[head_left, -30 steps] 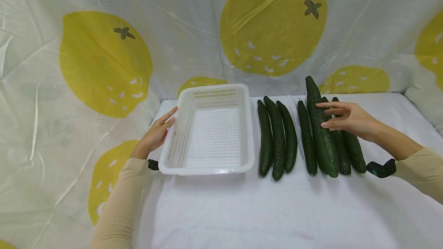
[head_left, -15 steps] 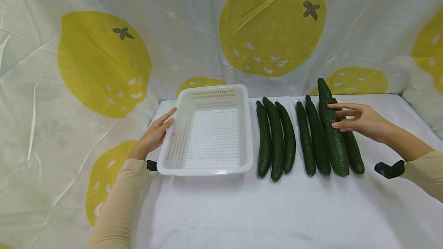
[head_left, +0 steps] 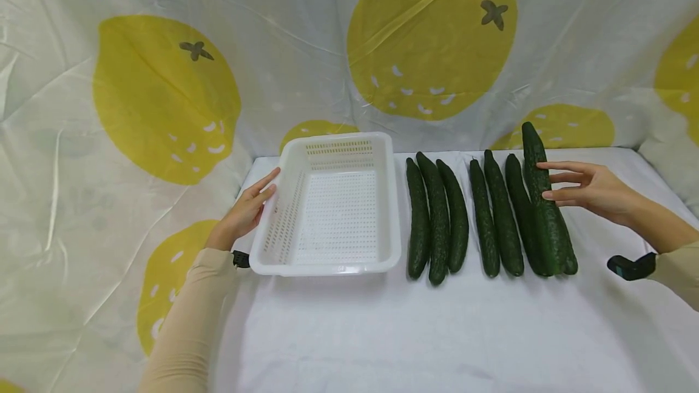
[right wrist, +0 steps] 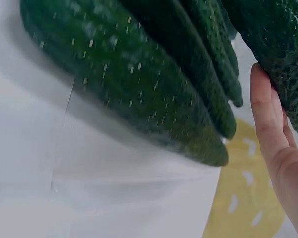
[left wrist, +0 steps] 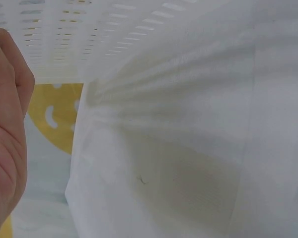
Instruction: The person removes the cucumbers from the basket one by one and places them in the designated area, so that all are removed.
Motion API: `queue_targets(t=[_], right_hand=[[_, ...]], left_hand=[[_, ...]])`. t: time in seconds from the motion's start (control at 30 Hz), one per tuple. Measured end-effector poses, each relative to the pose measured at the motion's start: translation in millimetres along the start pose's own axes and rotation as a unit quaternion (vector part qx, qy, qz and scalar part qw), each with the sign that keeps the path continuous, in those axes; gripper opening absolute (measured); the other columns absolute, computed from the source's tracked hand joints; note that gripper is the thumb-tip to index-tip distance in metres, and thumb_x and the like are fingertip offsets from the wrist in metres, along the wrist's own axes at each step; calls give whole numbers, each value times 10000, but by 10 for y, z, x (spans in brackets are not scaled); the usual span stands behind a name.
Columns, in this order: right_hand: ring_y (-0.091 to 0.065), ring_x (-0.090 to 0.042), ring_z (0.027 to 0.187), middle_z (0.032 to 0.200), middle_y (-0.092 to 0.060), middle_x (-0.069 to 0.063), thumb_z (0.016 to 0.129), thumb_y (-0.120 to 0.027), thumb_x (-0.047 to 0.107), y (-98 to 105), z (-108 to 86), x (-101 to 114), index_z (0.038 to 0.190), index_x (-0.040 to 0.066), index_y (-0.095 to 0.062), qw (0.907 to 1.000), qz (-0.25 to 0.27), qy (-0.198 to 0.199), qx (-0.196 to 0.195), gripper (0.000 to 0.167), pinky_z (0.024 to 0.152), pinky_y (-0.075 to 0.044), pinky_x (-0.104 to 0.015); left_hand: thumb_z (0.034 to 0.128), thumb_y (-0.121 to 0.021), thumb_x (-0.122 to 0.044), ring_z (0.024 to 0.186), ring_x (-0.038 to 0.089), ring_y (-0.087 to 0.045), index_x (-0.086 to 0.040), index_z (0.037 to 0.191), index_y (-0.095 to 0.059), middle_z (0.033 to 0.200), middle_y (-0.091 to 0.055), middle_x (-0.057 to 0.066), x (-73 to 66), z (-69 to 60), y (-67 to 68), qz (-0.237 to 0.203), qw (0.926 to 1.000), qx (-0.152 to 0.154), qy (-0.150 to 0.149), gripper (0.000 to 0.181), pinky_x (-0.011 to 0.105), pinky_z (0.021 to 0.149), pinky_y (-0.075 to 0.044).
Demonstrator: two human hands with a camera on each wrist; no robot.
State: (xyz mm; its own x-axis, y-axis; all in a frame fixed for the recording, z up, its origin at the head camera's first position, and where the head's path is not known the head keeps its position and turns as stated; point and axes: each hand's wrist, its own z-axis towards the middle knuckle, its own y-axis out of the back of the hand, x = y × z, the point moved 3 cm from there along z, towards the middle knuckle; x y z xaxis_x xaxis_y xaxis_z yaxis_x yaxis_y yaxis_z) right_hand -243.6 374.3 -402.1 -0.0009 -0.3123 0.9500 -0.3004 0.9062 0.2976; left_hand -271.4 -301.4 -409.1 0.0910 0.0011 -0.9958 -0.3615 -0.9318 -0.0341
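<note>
In the head view my left hand (head_left: 244, 215) touches the outer left side of a white plastic basket (head_left: 395, 223), fingertips at its rim; its other fingers are hidden. The left wrist view catches part of that hand (left wrist: 5, 124) below the basket's slotted wall (left wrist: 134, 22). My right hand (head_left: 595, 191) holds a large dark green cucumber (head_left: 548, 217) between thumb and fingers, above the rightmost cucumber (head_left: 570, 259) and partly covering it. From the right wrist, the fingers (right wrist: 268, 119) show against the held cucumber (right wrist: 283, 49), apart from the cucumbers (right wrist: 139, 79) beneath.
Three cucumbers (head_left: 438, 223) lie side by side just right of the basket. Several more, such as one near the middle (head_left: 502, 217), lie in a second group to the right. A white cloth (head_left: 415, 338) covers the table; a lemon-print sheet (head_left: 295, 53) hangs behind.
My right hand has moved rightward with the held cucumber, from over the second group's middle to over its rightmost cucumber. My left hand and the basket stay put.
</note>
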Motion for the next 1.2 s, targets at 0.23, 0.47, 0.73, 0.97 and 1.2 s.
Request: queue_targets(t=[0.23, 0.47, 0.73, 0.97, 1.2], right_hand=[[-643, -56, 1063, 1328, -437, 81, 956, -627, -43, 166, -33, -68, 1549, 138, -393, 10000, -95, 0, 18, 663, 817, -564, -290], [-560, 36, 1102, 1401, -353, 30, 960, -638, -16, 316, -48, -153, 1561, 142, -366, 9992, -392, -77, 85, 678, 822, -551, -259], [-522, 79, 1086, 1403, -338, 58, 967, -630, -10, 461, -99, -272, 1568, 140, -350, 9978, -648, -105, 55, 680, 807, -552, -251], [-511, 81, 1094, 1389, -340, 66, 960, -625, -36, 552, -114, -341, 1564, 118, -352, 9977, -680, -48, 67, 681, 801, -554, -253], [-492, 94, 1083, 1402, -319, 47, 965, -626, -22, 625, -131, -475, 1566, 118, -346, 9972, -727, -134, 83, 677, 798, -552, -244]], left_hand=[[1095, -398, -192, 989, 157, -673, -236, 1614, -200, 1388, -520, 134, -5, -4, -3, 3, 10000, -5, 46, 557, 272, 738, -574], [1097, -392, -180, 992, 155, -663, -228, 1614, -194, 1390, -508, 128, -21, -3, -14, 50, 10000, -1, 5, 556, 269, 737, -572], [1093, -409, -186, 995, 165, -664, -236, 1612, -206, 1395, -503, 138, -15, -3, -11, 49, 10000, -39, 69, 560, 276, 742, -573], [1094, -402, -187, 1021, 166, -652, -239, 1614, -195, 1425, -469, 158, -20, 1, -18, 66, 10000, -26, 57, 561, 277, 759, -571], [1097, -389, -180, 1026, 160, -651, -228, 1615, -188, 1429, -466, 160, -19, -10, -20, 41, 10000, 0, 37, 557, 271, 760, -570]])
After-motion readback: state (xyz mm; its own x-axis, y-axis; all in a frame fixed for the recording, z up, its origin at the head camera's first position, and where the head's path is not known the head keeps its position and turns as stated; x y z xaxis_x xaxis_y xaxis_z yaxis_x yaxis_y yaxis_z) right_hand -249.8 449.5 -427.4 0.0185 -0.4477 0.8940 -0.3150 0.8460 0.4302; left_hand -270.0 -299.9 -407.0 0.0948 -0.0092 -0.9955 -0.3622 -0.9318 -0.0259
